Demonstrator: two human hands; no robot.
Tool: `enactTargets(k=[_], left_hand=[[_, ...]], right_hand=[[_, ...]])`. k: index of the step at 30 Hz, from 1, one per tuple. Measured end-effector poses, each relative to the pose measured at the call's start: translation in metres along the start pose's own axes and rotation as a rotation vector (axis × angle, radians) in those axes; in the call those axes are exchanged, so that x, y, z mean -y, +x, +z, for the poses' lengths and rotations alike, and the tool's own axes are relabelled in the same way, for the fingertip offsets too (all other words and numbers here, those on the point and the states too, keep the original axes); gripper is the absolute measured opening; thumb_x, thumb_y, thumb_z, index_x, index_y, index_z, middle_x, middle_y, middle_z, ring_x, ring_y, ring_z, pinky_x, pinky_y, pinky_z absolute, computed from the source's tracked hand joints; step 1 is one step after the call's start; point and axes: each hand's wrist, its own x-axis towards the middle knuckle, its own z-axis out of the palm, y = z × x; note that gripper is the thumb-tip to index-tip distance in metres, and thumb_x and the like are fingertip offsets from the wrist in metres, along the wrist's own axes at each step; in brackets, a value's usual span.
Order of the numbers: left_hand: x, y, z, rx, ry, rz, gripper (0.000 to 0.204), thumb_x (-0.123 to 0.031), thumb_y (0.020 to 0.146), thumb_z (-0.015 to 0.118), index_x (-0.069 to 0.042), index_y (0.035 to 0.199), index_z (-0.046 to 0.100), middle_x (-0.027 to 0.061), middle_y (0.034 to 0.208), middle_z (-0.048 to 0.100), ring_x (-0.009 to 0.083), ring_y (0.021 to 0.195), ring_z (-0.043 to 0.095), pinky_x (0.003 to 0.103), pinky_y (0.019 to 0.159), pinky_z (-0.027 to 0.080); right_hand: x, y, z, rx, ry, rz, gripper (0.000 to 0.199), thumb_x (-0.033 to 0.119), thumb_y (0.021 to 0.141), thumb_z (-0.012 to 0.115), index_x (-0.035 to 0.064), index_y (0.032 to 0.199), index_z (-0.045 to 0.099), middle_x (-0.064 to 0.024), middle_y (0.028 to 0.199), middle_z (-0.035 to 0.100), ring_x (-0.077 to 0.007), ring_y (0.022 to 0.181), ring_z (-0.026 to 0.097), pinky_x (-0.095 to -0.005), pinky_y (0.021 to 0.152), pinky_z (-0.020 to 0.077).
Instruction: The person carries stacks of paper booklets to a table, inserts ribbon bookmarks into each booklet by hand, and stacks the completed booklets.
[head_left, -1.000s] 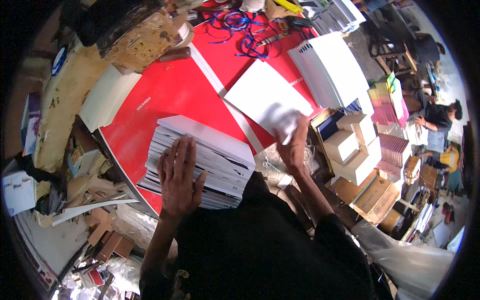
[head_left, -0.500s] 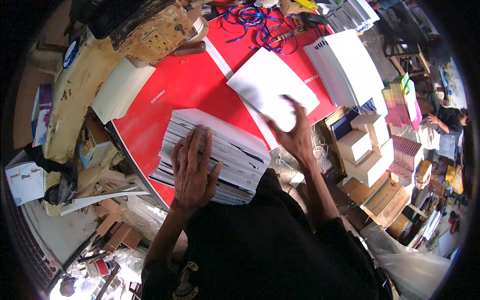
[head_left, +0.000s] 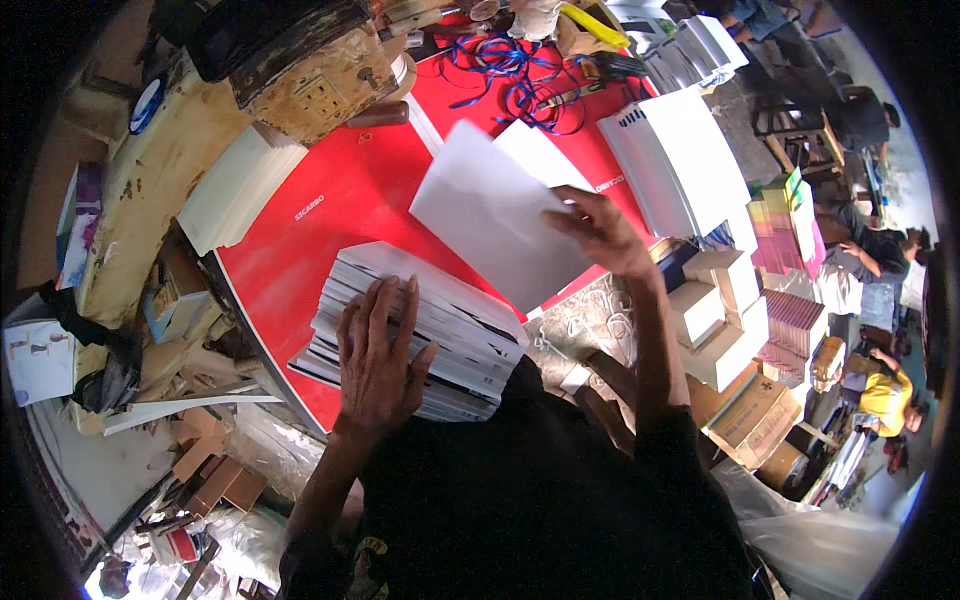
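Note:
My left hand [head_left: 378, 360] lies with fingers stretched over a stack of white booklets or folded paper sections [head_left: 460, 345], whose dark-marked edges face up. The stack sits at the near edge of the red tabletop [head_left: 310, 235]. A white sheet [head_left: 495, 215] hangs tilted above the table, its right edge pinched by my right hand [head_left: 605, 235]. I cannot tell whether it is one leaf or a thin folded section. Partly covered by it, more white paper [head_left: 548, 150] rests on the red surface.
A cream paper stack [head_left: 245, 185] stands at the left edge, a white stack [head_left: 680, 150] at the right. Tangled blue ribbon [head_left: 500, 60] and a worn wooden box [head_left: 315, 90] are at the back. Cardboard boxes [head_left: 755, 420] stand lower right; people [head_left: 885, 395] are farther off.
My right hand has taken hold of the white sheet and raised it toward the left and nearer me, exposing the paper under it. The left hand stays on the stack.

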Motion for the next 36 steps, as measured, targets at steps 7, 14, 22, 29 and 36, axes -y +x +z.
enactTargets(k=[7, 14, 22, 29, 36], left_hand=[[0.001, 0.006, -0.001, 0.031, 0.028, 0.038, 0.063, -0.031, 0.096, 0.047, -0.002, 0.149, 0.030, 0.0162, 0.156, 0.027, 0.0340, 0.143, 0.024, 0.053, 0.114, 0.016], [0.001, 0.006, 0.001, 0.032, 0.053, 0.058, 0.064, -0.033, 0.095, 0.049, -0.002, 0.149, 0.031, 0.0213, 0.153, 0.027, 0.0367, 0.141, 0.026, 0.055, 0.113, 0.019], [0.002, 0.000, 0.003, 0.015, 0.023, 0.006, 0.064, -0.035, 0.097, 0.048, 0.000, 0.148, 0.030, 0.0275, 0.142, 0.034, 0.0417, 0.132, 0.035, 0.055, 0.112, 0.023], [0.003, 0.002, 0.000, -0.001, 0.024, 0.031, 0.065, -0.033, 0.097, 0.047, 0.000, 0.149, 0.028, 0.0157, 0.155, 0.027, 0.0312, 0.142, 0.028, 0.051, 0.114, 0.020], [0.003, 0.001, 0.002, 0.022, 0.069, 0.037, 0.066, -0.033, 0.096, 0.049, 0.000, 0.149, 0.028, 0.0164, 0.155, 0.027, 0.0315, 0.143, 0.026, 0.052, 0.114, 0.019]], right_hand=[[-0.010, -0.013, 0.036, -0.079, -0.335, -0.171, 0.074, 0.043, 0.084, 0.072, 0.0072, 0.142, 0.042, -0.0178, 0.135, 0.052, -0.0352, 0.122, 0.050, -0.0436, 0.104, 0.0391], [0.043, -0.011, 0.065, 0.297, -0.331, 0.071, 0.051, 0.025, 0.094, 0.063, 0.0064, 0.139, 0.047, -0.0209, 0.120, 0.063, -0.0295, 0.101, 0.065, -0.0406, 0.089, 0.0513], [0.049, -0.024, 0.051, -0.195, -0.308, -0.152, 0.037, 0.008, 0.090, 0.066, -0.0001, 0.126, 0.058, -0.0215, 0.099, 0.068, -0.0188, 0.088, 0.069, -0.0315, 0.074, 0.0530], [-0.002, -0.032, 0.058, -0.359, -0.710, -0.302, 0.061, -0.006, 0.086, 0.052, 0.0200, 0.141, 0.049, -0.0226, 0.153, 0.029, -0.0394, 0.142, 0.028, -0.0485, 0.118, 0.0222], [0.023, -0.026, 0.065, 0.053, 0.048, 0.388, 0.057, 0.032, 0.093, 0.064, 0.0089, 0.141, 0.046, -0.0241, 0.142, 0.047, -0.0366, 0.135, 0.041, -0.0473, 0.111, 0.0337]])
